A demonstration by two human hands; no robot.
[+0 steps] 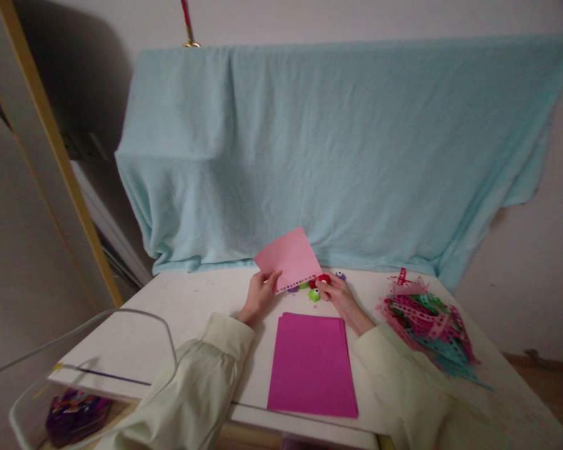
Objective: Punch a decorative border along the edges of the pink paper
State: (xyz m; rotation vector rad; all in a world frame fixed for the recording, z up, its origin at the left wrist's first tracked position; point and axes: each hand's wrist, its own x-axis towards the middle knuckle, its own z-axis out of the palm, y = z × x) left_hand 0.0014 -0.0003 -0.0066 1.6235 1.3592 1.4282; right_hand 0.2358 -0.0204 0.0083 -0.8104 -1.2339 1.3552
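A light pink sheet of paper [288, 256] is held tilted above the table, a row of small punched holes along its lower edge. My left hand [260, 292] pinches its lower left side, thumb on top. At the right end of the holed edge, my right hand [340, 294] is closed around a small red paper punch [323, 279]. Below the sheet lie a green punch [314, 294] with an eye-like spot and a purple punch [340, 275]; other small punches are partly hidden under the paper. A stack of magenta paper [312, 365] lies in front of my hands.
A heap of punched paper strips [429, 325] in pink, red, green and blue lies on the right of the white table [169, 319]. A light blue cloth [333, 150] hangs behind. At the left, a grey cable [122, 310] loops past the table edge, above a dark purple bundle [77, 412].
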